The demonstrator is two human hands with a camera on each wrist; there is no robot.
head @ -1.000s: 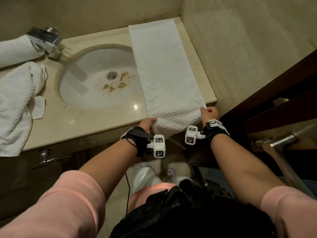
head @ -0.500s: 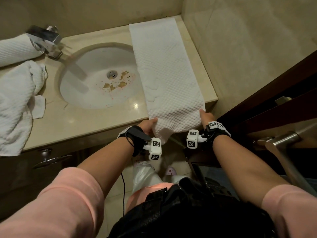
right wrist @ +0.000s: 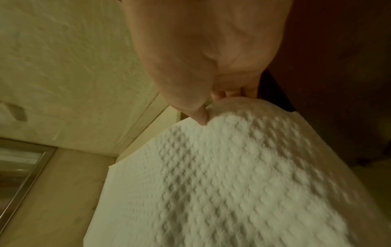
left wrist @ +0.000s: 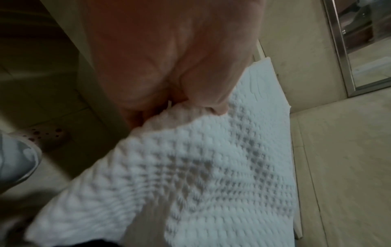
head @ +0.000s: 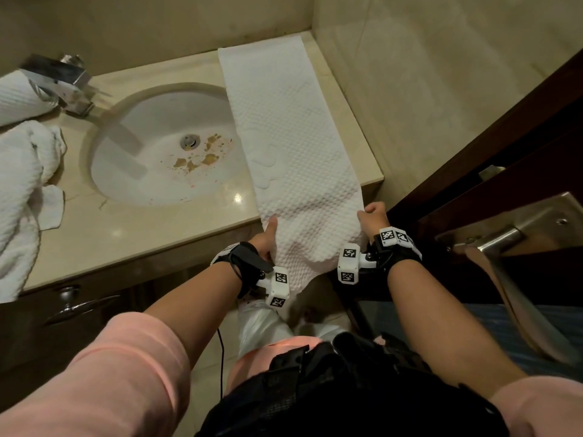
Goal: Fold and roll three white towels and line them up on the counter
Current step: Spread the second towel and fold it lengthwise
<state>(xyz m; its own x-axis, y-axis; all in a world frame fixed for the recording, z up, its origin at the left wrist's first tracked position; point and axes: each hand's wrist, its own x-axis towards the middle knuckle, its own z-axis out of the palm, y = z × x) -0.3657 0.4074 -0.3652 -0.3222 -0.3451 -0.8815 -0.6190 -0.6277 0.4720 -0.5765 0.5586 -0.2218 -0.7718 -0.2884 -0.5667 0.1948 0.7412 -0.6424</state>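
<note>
White waffle-textured cloth towel [head: 290, 146], glossy polished beige stone worktop [head: 151, 228], smooth white glazed basin [head: 151, 171] left of towel, shiny chrome metal tap [head: 60, 80], brushed metal door handle [head: 492, 241], dark wood door [head: 504, 146].

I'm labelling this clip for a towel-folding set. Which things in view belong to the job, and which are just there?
Job:
- folded towel, gripped by left hand and right hand
- rolled towel
- crumpled towel
- counter

Just there:
- sink
- faucet
- door handle
</note>
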